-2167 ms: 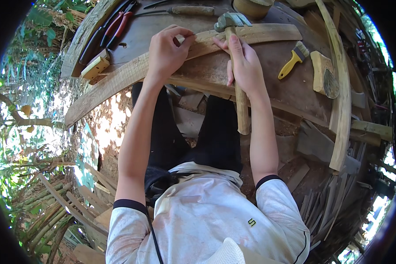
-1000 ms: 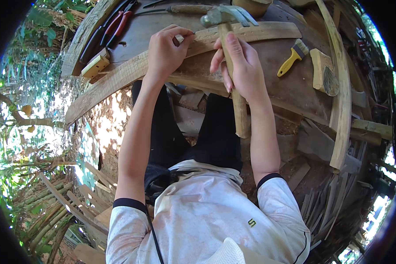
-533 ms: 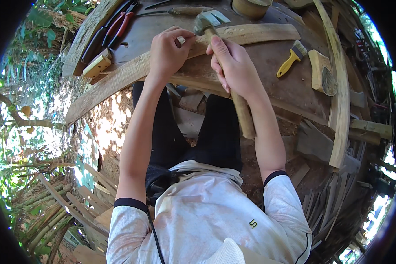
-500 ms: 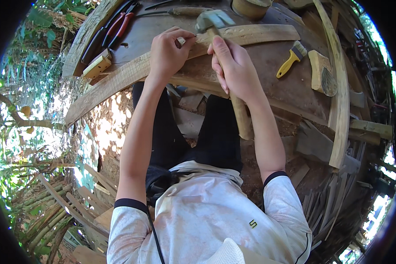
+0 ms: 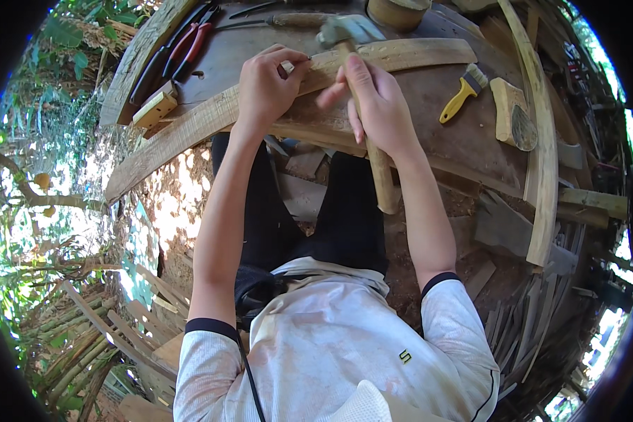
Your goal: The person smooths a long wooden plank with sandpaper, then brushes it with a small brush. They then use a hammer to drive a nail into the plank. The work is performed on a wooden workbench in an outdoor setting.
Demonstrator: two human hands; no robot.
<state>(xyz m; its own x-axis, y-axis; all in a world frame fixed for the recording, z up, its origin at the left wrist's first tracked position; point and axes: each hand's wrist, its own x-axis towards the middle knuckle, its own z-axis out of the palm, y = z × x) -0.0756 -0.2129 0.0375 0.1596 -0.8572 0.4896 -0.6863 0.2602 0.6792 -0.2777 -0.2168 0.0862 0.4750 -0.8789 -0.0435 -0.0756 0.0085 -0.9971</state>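
A long curved wooden strip (image 5: 415,54) lies across the workbench. My left hand (image 5: 267,81) rests on the strip, thumb and forefinger pinched round a small nail (image 5: 309,58), of which only a dark tip shows. My right hand (image 5: 380,105) holds a hammer (image 5: 380,169) by its wooden handle, thumb along the shaft and some fingers loosened from it. The metal head of the hammer is over the far edge of the strip, just right of the pinched fingers, and looks slightly blurred.
Red-handled pliers (image 5: 190,49) and a small wood block (image 5: 155,107) lie at the left of the workbench (image 5: 429,126). A yellow paintbrush (image 5: 461,98), a wooden piece (image 5: 506,109) and a long pole (image 5: 545,176) are at the right. A round container (image 5: 399,13) stands at the back.
The hammer has shifted slightly, its head a little to the right and its handle end up. Fingers of my right hand have loosened outward. My left hand has barely moved.
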